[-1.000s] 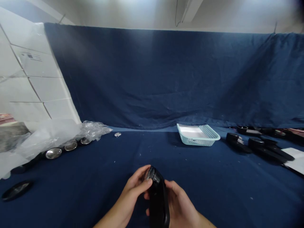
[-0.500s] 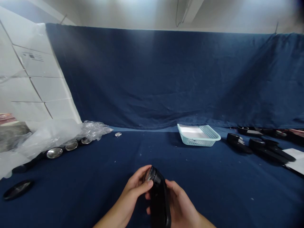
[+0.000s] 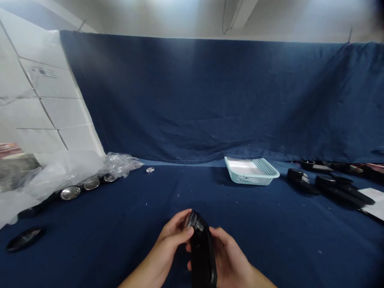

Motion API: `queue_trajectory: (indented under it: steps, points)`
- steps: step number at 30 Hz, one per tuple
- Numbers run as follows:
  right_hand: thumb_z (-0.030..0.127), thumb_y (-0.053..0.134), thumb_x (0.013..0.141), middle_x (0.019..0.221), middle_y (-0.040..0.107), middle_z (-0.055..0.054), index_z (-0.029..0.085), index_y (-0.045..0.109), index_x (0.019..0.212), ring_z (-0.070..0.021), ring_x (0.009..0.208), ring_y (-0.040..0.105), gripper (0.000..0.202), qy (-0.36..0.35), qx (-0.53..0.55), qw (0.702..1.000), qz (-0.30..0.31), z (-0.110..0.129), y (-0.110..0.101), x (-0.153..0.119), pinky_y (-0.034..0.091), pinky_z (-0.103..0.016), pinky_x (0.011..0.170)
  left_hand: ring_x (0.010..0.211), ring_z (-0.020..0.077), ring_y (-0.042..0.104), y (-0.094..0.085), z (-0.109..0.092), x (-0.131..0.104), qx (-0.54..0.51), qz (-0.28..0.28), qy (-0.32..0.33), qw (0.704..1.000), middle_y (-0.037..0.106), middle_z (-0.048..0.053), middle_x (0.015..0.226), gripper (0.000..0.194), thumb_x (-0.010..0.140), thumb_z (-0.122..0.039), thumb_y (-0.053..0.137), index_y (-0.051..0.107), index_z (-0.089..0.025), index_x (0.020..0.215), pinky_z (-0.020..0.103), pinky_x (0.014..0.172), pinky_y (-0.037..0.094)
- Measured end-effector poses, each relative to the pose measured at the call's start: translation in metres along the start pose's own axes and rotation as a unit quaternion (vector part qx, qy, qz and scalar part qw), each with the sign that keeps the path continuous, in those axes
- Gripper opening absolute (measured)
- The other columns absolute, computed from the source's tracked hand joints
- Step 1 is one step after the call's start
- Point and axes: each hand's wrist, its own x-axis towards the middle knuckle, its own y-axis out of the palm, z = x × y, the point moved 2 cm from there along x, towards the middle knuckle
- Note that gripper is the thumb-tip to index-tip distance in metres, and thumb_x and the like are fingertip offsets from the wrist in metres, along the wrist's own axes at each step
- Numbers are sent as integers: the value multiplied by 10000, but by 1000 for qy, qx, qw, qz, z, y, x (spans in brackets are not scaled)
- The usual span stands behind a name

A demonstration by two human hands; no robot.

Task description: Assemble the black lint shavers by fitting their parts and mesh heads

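Fingers (image 3: 179,217) of the left hand (image 3: 168,238) are clamped on the rounded end of a black handheld device (image 3: 199,256), the thumb pressed against it from the near side. The right hand (image 3: 229,256) grips the device's body, its thumb at the right edge and other fingertips showing on the left — both hands are on the one thing. The device is nearer the wearer than the light-blue basket (image 3: 255,179) and to its left, its rounded end pointing away. That end seems to have a clear cover, though the fingers and blur make it hard to be sure.

The basket rests on blue cloth (image 3: 270,240) with a white sheet (image 3: 241,165) inside, in front of a hanging blue curtain (image 3: 192,100). Well to the basket's left lies a small white piece (image 3: 150,170); farther left come clear plastic (image 3: 122,164) and three round silvery faces (image 3: 91,184). A black oval piece (image 3: 25,239) lies far left of the basket and nearer the wearer. Right of the basket lie other black devices (image 3: 339,192) — the closest near it — and, farther right, a flat white item (image 3: 375,203).
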Motion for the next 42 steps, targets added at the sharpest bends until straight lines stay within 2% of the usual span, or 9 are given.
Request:
queue_trajectory:
  steps: [8,14,21,27,30,35,38,42]
  points:
    - [420,438,883,974,733,-94,86,660,1099,-255,823,701,456,3,-7,999,43,0,-2,-3,455,-331,734,748,183,547,-3,5,3,-31,9,-1,999,632,82,980,562,726,-322,740,584,-184,1248,324,730,409]
    - [424,448,885,1000,713,-94,90,646,1114,-222,848,680,451,10,-23,998,57,1,-5,-3,439,-301,753,798,208,563,-4,7,3,-45,10,9,999,630,97,1007,578,708,-332,763,594,-185,1240,327,724,414]
    - [439,451,900,1033,710,-87,110,637,1143,-236,888,682,449,-2,-21,998,54,0,-8,-1,446,-308,770,840,219,572,-2,4,3,-54,0,0,999,624,109,1089,557,707,-328,760,605,-190,1223,324,716,424]
    - [480,423,915,956,722,-72,116,651,1114,-204,833,684,474,-13,-12,999,46,-3,-9,3,451,-299,766,861,219,577,-3,5,3,-44,-10,-7,999,616,114,1131,501,732,-340,742,625,-188,1194,315,700,443]
    - [438,444,899,1007,714,-98,84,641,1131,-207,857,679,467,-14,-28,998,60,-3,-9,1,446,-292,773,846,208,579,-3,5,3,-46,-13,-8,999,613,110,1141,490,740,-341,740,625,-196,1194,305,686,438]
    - [351,497,871,1043,714,-100,124,634,1129,-222,903,680,370,-20,-27,997,69,-3,-7,-3,438,-309,802,858,210,585,-3,5,3,-56,-11,-20,998,607,114,1153,475,750,-334,735,621,-196,1189,295,676,432]
    - [356,501,872,1055,710,-106,117,620,1138,-222,914,679,377,-21,-24,997,64,-3,-7,-3,430,-315,832,903,232,584,-4,5,3,-52,-8,-15,999,603,121,1163,483,752,-339,731,615,-191,1197,303,689,435]
    - [370,532,857,1001,725,-80,159,614,1104,-213,863,690,336,-34,-31,998,40,-5,-6,-3,440,-305,784,918,243,581,-4,4,3,-45,1,-15,999,609,121,1146,490,752,-343,729,613,-188,1202,320,716,441]
